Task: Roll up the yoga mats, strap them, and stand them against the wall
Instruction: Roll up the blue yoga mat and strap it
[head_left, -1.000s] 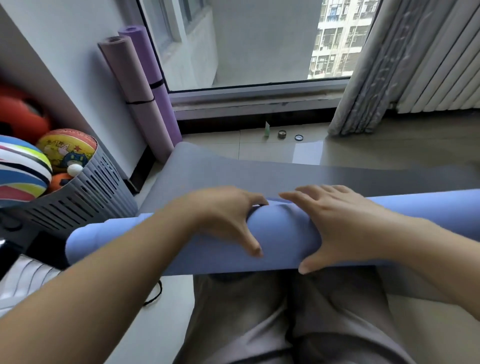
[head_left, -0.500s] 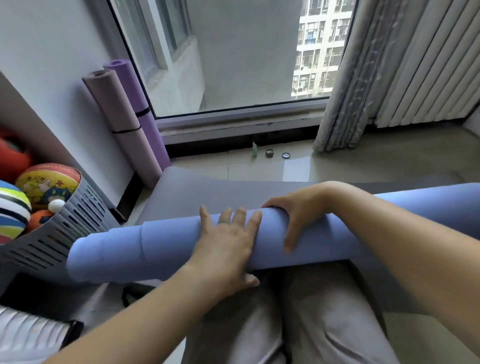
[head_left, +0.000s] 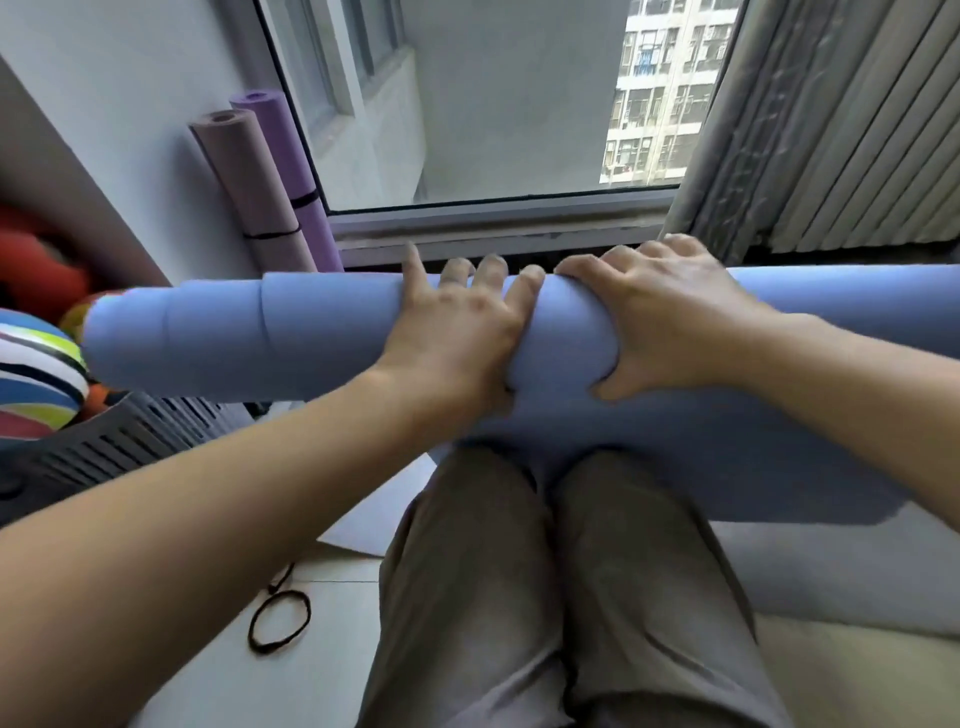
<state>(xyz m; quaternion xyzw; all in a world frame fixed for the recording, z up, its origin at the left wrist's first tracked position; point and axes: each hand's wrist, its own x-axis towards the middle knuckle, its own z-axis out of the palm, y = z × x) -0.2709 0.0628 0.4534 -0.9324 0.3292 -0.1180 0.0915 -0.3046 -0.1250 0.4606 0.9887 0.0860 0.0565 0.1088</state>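
Observation:
A blue yoga mat (head_left: 249, 343) lies rolled into a thick tube across the view, above my knees. Its left end is stepped, with the layers telescoped outward. A loose flap of the same mat hangs below the roll on the right. My left hand (head_left: 457, 332) lies over the top of the roll with its fingers spread and fairly straight. My right hand (head_left: 660, 317) grips the roll beside it, fingers curled over the top and thumb underneath. A black elastic strap loop (head_left: 280, 618) lies on the floor by my left leg.
Two strapped rolls, a mauve mat (head_left: 249, 192) and a purple mat (head_left: 291, 166), lean against the wall by the window. A grey slotted basket (head_left: 114, 441) of balls stands at the left. A curtain (head_left: 779, 130) hangs at the right.
The roll has moved forward toward the window and the flat stretch of mat ahead of it is gone. Both hands moved with it, and my right hand now wraps it.

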